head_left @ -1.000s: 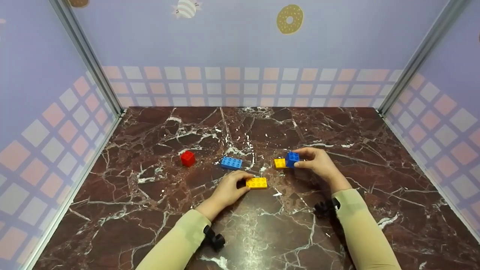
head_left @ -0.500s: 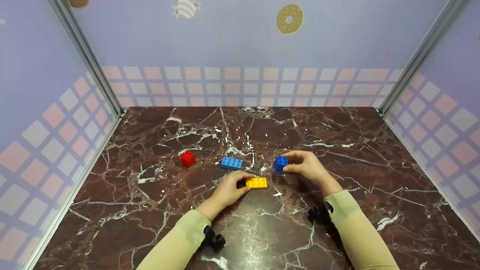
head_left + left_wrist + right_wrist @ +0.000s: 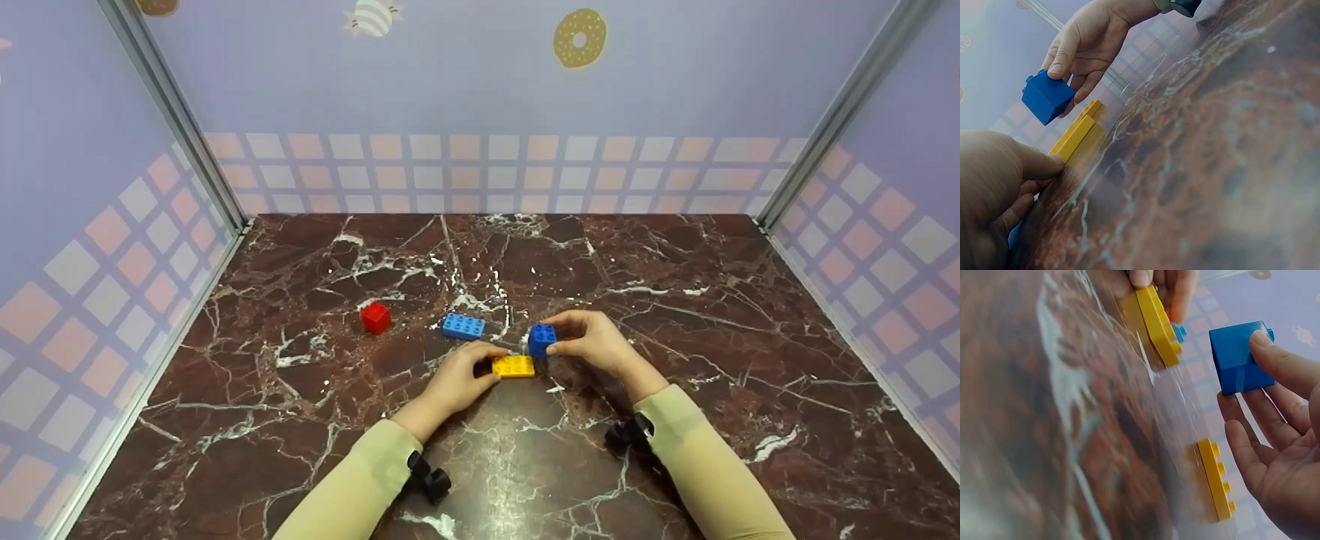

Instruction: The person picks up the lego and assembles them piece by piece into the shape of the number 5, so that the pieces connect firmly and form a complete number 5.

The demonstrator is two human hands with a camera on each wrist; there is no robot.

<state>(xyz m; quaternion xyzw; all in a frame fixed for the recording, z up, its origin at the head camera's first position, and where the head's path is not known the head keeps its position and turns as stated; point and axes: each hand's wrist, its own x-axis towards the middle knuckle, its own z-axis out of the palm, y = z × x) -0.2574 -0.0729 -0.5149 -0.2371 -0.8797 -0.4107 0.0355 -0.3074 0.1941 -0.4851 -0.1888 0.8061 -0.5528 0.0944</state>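
With thumb and fingers, my left hand (image 3: 456,380) grips the left end of a flat yellow toy brick (image 3: 515,366) lying on the marbled table. My right hand (image 3: 602,347) pinches a tall dark blue toy brick (image 3: 541,341) just beyond the yellow brick's right end. In the left wrist view the blue brick (image 3: 1047,97) is raised off the table, apart from the yellow one. A second flat yellow brick (image 3: 1217,481) lies below my right hand in the right wrist view; that hand hides it in the head view.
A flat light blue brick (image 3: 463,326) lies behind my left hand. Farther left stands a red brick (image 3: 376,318). Patterned panels (image 3: 502,172) wall the table (image 3: 360,465) at the back and both sides.
My right hand has carried the dark blue brick leftward and a little nearer, away from the second yellow brick and towards the held one. My left hand has stayed in place.
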